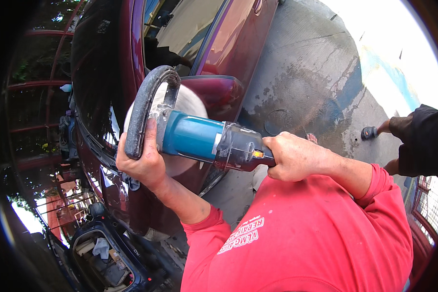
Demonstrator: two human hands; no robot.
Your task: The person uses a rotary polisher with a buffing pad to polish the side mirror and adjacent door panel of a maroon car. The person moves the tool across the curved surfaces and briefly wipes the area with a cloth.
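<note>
A teal and black car polisher [192, 138] lies across my view, held in both hands. My left hand [143, 158] is closed round the lower end of its black loop handle [147, 104]. Around the rear grip of the polisher, my right hand [294, 156] is wrapped. The round white pad [192, 101] sits beneath the polisher's head, over the front side of a dark red car [180, 182]. Whether the pad touches the paint is hidden. Just beyond the pad, the car's side mirror [216, 92] sticks out.
Wet-stained concrete floor [306, 63] stretches along the car's right side. Another person's dark-clothed leg and sandalled foot [369, 133] show at the right. A dark vehicle with an open rear [107, 258], holding a grey cloth [101, 248], stands at the lower left.
</note>
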